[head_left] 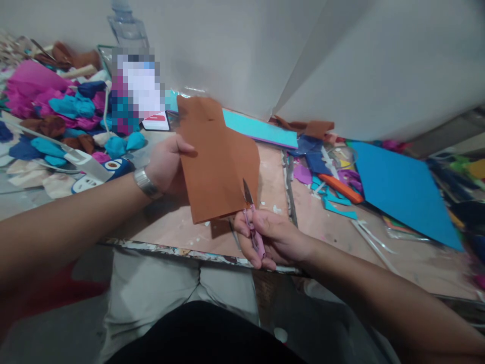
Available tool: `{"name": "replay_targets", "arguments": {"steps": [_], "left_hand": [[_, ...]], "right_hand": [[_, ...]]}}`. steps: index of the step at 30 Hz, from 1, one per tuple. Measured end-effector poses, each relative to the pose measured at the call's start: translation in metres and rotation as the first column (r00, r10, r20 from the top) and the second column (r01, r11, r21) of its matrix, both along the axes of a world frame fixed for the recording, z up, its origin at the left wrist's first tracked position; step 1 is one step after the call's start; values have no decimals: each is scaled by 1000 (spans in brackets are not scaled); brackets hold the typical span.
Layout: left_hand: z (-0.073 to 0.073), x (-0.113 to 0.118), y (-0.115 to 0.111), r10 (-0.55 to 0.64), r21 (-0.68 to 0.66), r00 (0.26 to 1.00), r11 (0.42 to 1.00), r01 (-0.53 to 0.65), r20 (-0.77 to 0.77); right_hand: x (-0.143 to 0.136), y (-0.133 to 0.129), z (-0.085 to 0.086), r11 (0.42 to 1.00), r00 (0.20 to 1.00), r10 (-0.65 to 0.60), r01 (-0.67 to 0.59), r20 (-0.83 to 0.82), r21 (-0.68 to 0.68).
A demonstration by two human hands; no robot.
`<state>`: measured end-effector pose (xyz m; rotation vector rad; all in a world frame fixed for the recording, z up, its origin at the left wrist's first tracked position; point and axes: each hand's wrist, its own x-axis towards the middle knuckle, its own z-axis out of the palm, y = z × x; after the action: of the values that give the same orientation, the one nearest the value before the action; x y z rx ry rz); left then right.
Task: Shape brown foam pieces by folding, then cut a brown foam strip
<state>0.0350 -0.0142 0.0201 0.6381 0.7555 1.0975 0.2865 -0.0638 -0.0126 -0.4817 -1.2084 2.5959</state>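
Observation:
A brown sheet (215, 167), with a cut-out upper right corner, is held up above the table by my left hand (168, 164). The left thumb lies on its front near the left edge, and the other fingers are hidden behind it. My right hand (265, 237) grips small pink scissors (256, 237) by the handles. Their dark blades point up and lie against the lower right part of the sheet.
Crumpled pink, blue and brown pieces (71, 106) pile up at the left. A turquoise strip (261, 129) lies behind the sheet. To the right are an orange cutter (341, 188), paper scraps and a blue sheet (405, 187). A bottle (129, 30) stands at the back left.

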Motion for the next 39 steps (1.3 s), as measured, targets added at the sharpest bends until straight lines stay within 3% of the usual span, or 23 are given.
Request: {"name": "replay_targets", "arguments": {"steps": [15,24,33,39], "left_hand": [[-1,-1,-2,-41,-37,998,998,42,43],[-1,1,0,-6,-41,1000,999,6,6],[-2,-3,0,-81,5,995,997,81,54],[1,0,-5,-145,126,978,984,127,152]], "right_hand": [[2,0,1,997,997,-65,63,46,51],[1,0,5,991,991,-100,91,94,99],[3,-2,11,956,964,-221,184,145,230],[0,-6,6,882,932,-325,239,157,407]]}}
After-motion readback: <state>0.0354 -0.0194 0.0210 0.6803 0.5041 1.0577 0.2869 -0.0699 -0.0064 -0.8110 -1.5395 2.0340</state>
